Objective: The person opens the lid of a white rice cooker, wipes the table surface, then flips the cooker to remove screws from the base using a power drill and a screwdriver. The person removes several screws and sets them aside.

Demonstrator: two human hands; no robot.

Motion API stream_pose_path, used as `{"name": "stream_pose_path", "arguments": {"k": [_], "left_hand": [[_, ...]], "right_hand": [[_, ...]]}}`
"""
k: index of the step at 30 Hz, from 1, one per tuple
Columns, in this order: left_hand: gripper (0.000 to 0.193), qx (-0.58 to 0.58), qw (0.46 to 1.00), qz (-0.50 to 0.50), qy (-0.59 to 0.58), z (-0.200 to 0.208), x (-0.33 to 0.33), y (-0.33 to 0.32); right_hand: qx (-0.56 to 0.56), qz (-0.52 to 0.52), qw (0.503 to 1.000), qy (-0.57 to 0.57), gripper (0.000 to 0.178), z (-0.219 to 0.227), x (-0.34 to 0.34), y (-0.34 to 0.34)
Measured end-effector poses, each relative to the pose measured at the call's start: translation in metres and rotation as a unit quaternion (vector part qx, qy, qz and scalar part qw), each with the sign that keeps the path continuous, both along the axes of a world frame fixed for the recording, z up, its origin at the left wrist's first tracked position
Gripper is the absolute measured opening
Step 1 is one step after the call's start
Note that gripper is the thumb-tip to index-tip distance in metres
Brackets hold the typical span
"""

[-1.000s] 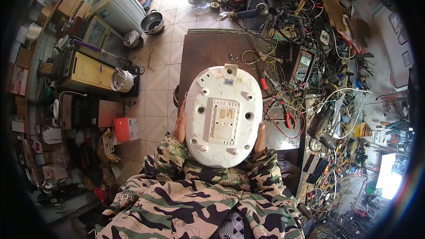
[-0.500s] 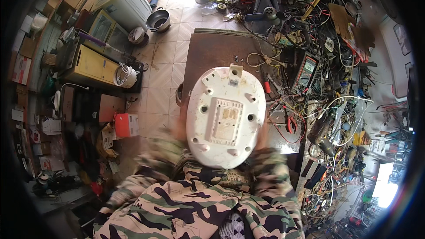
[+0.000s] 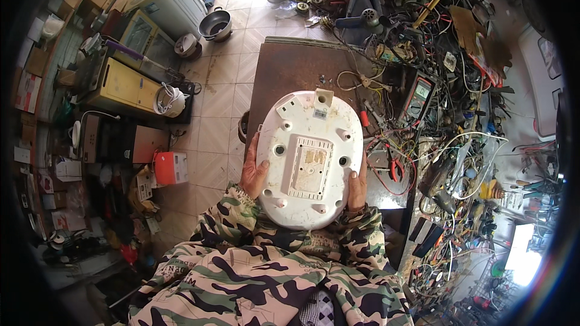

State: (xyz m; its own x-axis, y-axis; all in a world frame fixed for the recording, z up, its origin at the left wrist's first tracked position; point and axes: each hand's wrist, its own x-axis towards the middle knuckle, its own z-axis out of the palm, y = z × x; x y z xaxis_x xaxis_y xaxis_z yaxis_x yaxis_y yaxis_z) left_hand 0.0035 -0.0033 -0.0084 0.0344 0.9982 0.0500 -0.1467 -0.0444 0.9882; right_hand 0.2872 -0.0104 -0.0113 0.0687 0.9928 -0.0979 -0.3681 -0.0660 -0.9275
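A white oval plastic appliance (image 3: 284, 187) faces me with its underside up, stained in places. On it show a raised rectangular vent panel, several stubby feet, round holes and a square socket at the far end. My left hand (image 3: 254, 168) grips its left edge, thumb on top and fingers down the side. Opposite, my right hand (image 3: 357, 191) holds the right edge, its thumb on the rim and its other fingers mostly hidden. The appliance covers part of the brown worktop (image 3: 290, 63) at its far end; its near end is close to my camouflage jacket.
A multimeter (image 3: 417, 98), red-handled pliers (image 3: 396, 170) and a red-handled tool (image 3: 364, 119) lie to the right among tangled wires and parts. A dark pan (image 3: 215, 25) stands on the tiled floor at the far left. Cabinets and boxes line the left side.
Both hands and forearms were blurred by motion and now rest sharply in view on the appliance's two sides. My sleeves have drawn inward; the appliance itself has hardly shifted.
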Motion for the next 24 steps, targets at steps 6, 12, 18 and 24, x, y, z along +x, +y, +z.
{"name": "stream_pose_path", "arguments": {"k": [6, 12, 18, 24], "left_hand": [[0.083, -0.006, 0.999, 0.006, 0.051, 0.006, -0.002, 0.0], [0.082, 0.008, 0.999, 0.012, 0.046, -0.006, -0.006, 0.001], [0.078, -0.027, 0.998, 0.021, 0.051, 0.007, -0.005, 0.0], [0.074, -0.012, 0.996, -0.004, 0.091, 0.018, -0.011, 0.006]], "right_hand": [[0.024, 0.012, 0.989, -0.144, 0.08, 0.019, 0.003, -0.002], [-0.001, 0.026, 0.994, -0.107, 0.089, 0.029, 0.005, -0.017], [-0.018, 0.025, 0.994, -0.104, 0.1, 0.028, 0.005, -0.049], [-0.031, 0.021, 0.977, -0.211, 0.102, 0.015, 0.003, -0.089]]}}
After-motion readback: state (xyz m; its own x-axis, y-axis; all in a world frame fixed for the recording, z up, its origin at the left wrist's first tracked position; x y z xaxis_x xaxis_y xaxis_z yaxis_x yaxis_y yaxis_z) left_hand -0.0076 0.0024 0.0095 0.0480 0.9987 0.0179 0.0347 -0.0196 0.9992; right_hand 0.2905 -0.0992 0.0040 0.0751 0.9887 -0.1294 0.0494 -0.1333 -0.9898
